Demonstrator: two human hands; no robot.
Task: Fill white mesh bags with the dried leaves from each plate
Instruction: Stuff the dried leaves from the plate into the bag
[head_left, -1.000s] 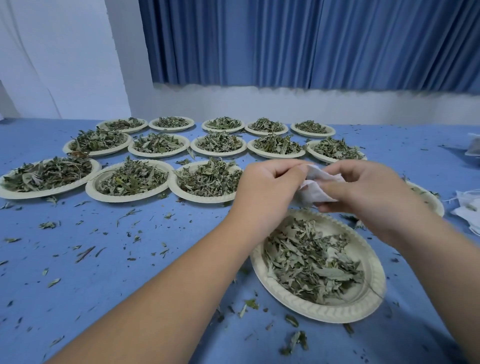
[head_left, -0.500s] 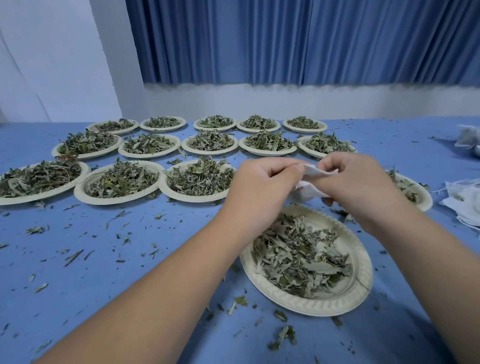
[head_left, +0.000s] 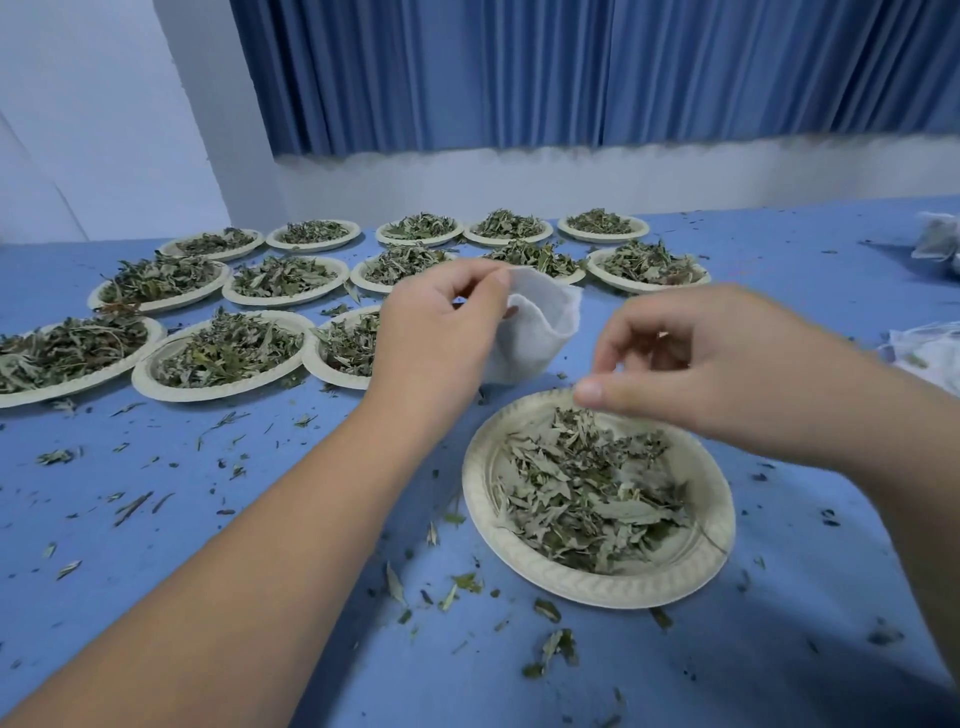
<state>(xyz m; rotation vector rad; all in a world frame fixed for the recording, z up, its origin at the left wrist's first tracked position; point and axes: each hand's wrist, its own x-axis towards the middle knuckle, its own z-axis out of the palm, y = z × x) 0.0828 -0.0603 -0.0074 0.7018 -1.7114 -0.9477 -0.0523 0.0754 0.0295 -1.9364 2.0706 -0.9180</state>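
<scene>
My left hand (head_left: 441, 332) pinches the rim of a white mesh bag (head_left: 535, 332), which hangs open above the blue table. A cream paper plate (head_left: 597, 584) holding dried leaves (head_left: 587, 493) lies just below and to the right of the bag. My right hand (head_left: 691, 364) hovers over the plate's far edge with loosely curled fingers, apart from the bag; it looks to hold nothing.
Several paper plates of dried leaves (head_left: 228, 353) stand in rows across the far left and middle of the blue table (head_left: 156, 519). Loose leaf bits are scattered about. More white bags (head_left: 930, 353) lie at the right edge. A blue curtain hangs behind.
Both hands held the bag together before. My right hand has let go and moved right and down toward the plate; the bag's mouth now hangs open from my left hand.
</scene>
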